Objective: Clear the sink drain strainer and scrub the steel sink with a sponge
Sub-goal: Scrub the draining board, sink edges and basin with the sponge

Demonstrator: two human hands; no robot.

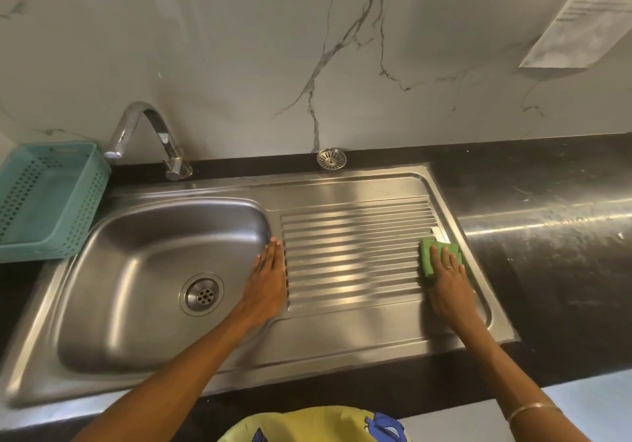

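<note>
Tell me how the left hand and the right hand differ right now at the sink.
The left hand lies flat and bare on the steel between the basin and the drainboard ridges; the right hand presses a green sponge on the ridges' right end. The right hand wears a ring, the left shows none. Both have straight fingers and rest on the sink.

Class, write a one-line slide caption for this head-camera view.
Right hand presses a green sponge on the steel sink drainboard; left hand rests flat beside the basin.
</note>
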